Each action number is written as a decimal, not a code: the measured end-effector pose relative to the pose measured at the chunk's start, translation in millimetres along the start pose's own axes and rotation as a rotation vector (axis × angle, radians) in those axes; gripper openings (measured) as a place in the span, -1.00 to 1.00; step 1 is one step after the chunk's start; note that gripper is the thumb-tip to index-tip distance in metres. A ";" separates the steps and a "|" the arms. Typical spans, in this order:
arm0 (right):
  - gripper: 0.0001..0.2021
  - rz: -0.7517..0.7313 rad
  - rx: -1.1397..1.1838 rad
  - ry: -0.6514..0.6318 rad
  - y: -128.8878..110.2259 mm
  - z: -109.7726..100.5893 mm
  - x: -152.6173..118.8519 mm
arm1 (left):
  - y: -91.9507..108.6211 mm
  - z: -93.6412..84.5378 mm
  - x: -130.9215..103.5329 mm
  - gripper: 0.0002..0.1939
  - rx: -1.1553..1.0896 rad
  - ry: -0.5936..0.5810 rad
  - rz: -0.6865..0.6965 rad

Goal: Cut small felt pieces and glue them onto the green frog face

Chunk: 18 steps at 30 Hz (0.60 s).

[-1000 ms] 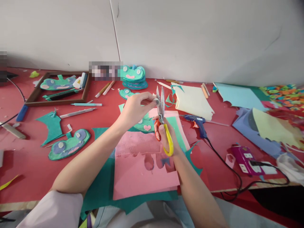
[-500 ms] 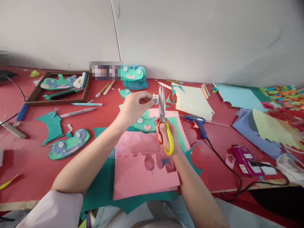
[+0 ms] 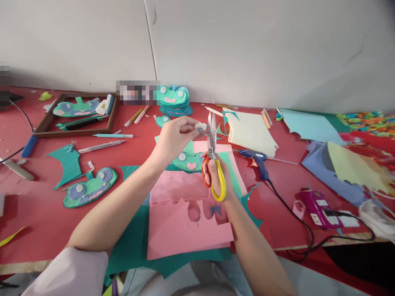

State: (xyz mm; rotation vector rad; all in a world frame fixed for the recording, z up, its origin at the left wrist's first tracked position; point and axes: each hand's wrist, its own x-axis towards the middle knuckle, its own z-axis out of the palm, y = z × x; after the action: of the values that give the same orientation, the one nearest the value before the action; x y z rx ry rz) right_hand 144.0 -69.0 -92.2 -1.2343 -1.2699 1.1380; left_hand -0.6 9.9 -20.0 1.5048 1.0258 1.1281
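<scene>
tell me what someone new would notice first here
Probably the red and yellow scissors in the right hand, blades up beside the small white piece in the left hand. Next, the green frog faces stacked by the wall, and the cut pink sheet below the hands.

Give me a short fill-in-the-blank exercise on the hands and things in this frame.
The right hand holds scissors with one red and one ____ handle loop.
The left hand pinches a small white piece near the scissors' metal ____.
The dark blue glue gun lies on the ____ tabletop.
Missing words: yellow; blades; red.
</scene>
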 end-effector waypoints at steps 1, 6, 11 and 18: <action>-0.62 -0.004 -0.006 0.002 -0.2 0.2 -0.4 | -0.8 -0.2 0.4 -0.89 -0.012 0.001 -0.003; -0.62 -0.003 0.051 0.019 -1.1 2.2 -1.9 | -1.5 1.1 1.3 -0.86 -0.044 0.029 -0.032; -0.63 0.000 0.043 0.001 -0.4 1.6 -1.2 | 4.3 2.1 0.3 -0.89 -0.080 0.042 -0.065; -0.62 0.015 0.051 0.014 2.0 1.4 0.0 | 6.9 -5.9 3.0 -0.92 -0.035 0.021 -0.019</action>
State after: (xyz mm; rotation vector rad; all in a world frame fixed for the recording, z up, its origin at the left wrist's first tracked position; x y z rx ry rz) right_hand 142.8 -68.9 -94.3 -1.2141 -1.2162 1.1638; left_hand -5.1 12.7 -12.1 1.4559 1.0277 1.1445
